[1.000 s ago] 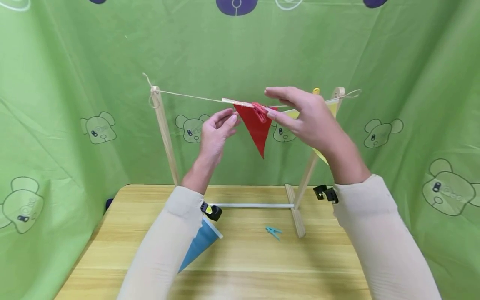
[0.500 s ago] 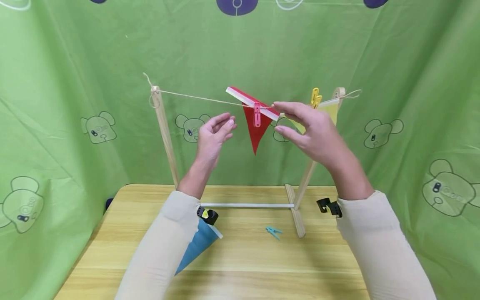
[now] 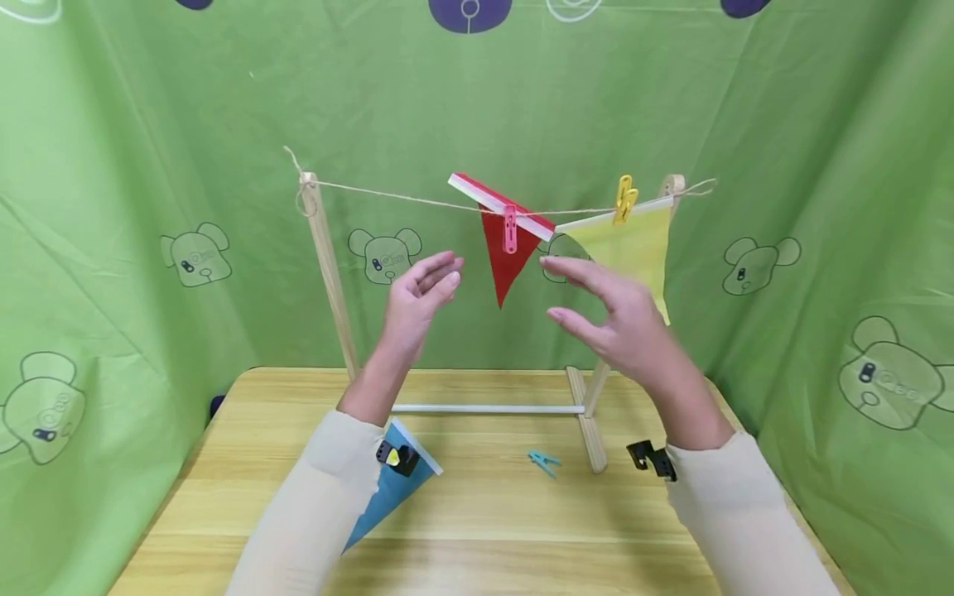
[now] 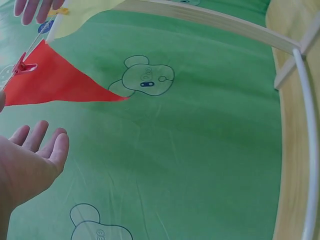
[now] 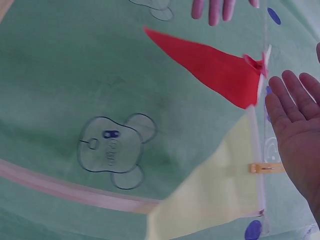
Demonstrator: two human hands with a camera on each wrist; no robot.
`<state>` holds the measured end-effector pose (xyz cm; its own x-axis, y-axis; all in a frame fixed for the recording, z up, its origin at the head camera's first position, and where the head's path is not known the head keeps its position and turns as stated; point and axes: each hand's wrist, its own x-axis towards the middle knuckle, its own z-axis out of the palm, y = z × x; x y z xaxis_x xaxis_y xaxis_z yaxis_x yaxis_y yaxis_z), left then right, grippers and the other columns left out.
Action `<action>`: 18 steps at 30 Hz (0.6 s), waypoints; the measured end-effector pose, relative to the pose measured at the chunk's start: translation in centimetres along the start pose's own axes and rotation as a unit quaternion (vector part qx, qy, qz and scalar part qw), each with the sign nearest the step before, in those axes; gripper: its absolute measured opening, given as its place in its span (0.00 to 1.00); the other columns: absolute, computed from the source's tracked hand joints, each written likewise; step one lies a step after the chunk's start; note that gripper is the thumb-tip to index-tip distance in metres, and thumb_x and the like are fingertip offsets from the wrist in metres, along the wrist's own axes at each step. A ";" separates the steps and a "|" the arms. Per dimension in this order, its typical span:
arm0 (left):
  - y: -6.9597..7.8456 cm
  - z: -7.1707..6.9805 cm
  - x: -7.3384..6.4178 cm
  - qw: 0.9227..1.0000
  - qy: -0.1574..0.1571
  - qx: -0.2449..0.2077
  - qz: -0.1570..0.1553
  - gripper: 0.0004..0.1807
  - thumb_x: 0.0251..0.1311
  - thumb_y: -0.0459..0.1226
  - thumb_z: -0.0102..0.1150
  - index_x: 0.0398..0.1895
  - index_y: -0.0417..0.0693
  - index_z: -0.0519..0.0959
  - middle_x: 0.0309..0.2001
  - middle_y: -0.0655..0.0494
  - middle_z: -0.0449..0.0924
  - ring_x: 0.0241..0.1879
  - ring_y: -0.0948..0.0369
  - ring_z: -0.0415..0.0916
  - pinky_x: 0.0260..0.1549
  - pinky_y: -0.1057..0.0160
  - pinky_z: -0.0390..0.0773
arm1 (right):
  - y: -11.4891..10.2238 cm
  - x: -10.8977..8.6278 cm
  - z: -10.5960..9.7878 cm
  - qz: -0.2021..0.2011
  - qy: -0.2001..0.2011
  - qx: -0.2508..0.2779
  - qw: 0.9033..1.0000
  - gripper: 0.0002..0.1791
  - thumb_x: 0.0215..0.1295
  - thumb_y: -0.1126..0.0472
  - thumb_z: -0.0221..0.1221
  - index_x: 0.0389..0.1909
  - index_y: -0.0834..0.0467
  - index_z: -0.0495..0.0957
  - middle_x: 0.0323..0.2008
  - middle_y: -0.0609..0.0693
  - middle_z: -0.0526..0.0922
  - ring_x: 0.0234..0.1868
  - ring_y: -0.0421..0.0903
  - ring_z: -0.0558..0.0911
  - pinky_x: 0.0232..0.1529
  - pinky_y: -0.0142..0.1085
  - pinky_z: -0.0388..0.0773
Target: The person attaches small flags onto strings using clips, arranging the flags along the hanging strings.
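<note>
Twine, thin and beige, runs between 2 pale wooden posts in the head view. On it, a pink plastic clothespin clamps a red triangular cloth flag, whose white-banded top edge tilts, left end high. To its right, a yellow plastic clothespin secures a yellow cloth flag (partly hidden behind the right hand). That hand holds nothing; fingers and thumb stand apart. The left hand, likewise unloaded, fingers loosely bent, is left of the red flag and lower. A blue triangular flag lies on the wooden table, partly covered by the left sleeve. 1 light-blue clothespin lies nearby.

Left wrist view: left hand near the red flag, apart from it; right fingertips at the top.

Right wrist view: right palm visible, fingers extended, near the yellow clothespin; contact cannot be judged.
</note>
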<state>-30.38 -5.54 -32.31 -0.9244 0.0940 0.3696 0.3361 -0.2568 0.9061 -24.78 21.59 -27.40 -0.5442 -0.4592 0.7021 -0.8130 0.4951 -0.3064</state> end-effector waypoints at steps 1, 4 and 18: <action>-0.1 -0.1 -0.3 1.000 -0.005 0.006 -0.001 0.26 0.70 0.33 0.61 0.70 0.40 0.72 0.67 0.43 0.77 0.66 0.52 0.77 0.65 0.59 0.77 | 0.1 -0.4 0.2 0.005 -0.001 0.001 1.000 0.35 0.59 0.72 0.71 0.69 0.58 0.75 0.65 0.55 0.81 0.67 0.52 0.79 0.70 0.26 0.68; -0.6 -0.6 -1.3 1.000 -0.022 0.018 -0.005 0.27 0.70 0.34 0.62 0.71 0.42 0.72 0.68 0.42 0.75 0.67 0.52 0.75 0.67 0.60 0.75 | 0.3 -1.8 0.9 0.025 -0.008 -0.005 1.000 0.36 0.60 0.69 0.72 0.70 0.56 0.74 0.67 0.53 0.79 0.68 0.52 0.78 0.71 0.25 0.66; -3.3 -3.4 -5.3 0.990 -0.097 0.097 -0.041 0.34 0.69 0.36 0.64 0.77 0.46 0.65 0.73 0.43 0.70 0.72 0.49 0.71 0.67 0.59 0.75 | 2.3 -7.8 4.1 0.131 -0.050 0.029 0.990 0.36 0.66 0.61 0.70 0.74 0.47 0.70 0.70 0.51 0.76 0.21 0.28 0.77 0.29 0.23 0.78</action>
<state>-27.15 -8.51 -37.95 -0.9046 0.2941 0.3086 0.3067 -0.0536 0.9503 -23.25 23.33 -36.20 -0.7531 -0.3935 0.5273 -0.6507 0.5642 -0.5082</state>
